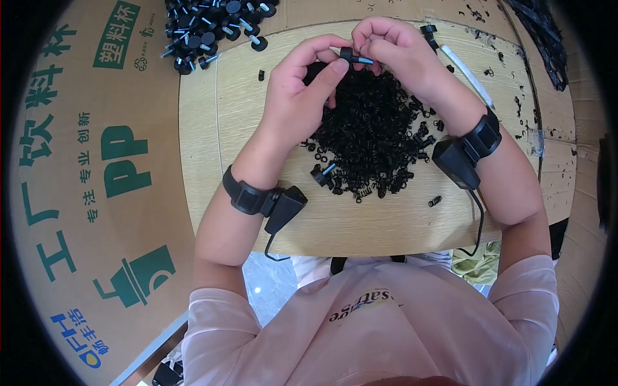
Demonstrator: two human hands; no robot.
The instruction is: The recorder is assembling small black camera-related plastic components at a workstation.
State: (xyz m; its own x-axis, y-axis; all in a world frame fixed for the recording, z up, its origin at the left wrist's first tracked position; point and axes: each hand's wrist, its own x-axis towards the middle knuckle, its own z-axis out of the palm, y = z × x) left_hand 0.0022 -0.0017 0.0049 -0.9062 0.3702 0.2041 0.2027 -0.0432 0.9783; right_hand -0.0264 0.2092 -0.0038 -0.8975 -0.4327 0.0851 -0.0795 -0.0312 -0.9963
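Observation:
My left hand pinches a black-headed screw knob between thumb and fingers, its shiny threaded stud pointing right. Close to the stud's tip, my right hand has its thumb and fingertips pressed together; anything between them is too small or hidden to make out. Below both hands spreads a heap of small black coil springs and clip-like pieces. A similar screw knob lies at the heap's lower left edge, and another black knob sits just beyond my right wrist.
More screw knobs are piled at the far left of the wooden table. A white stick lies by my right forearm. One loose spring rests nearer me. Cardboard flanks the left; a black plastic bag lies far right.

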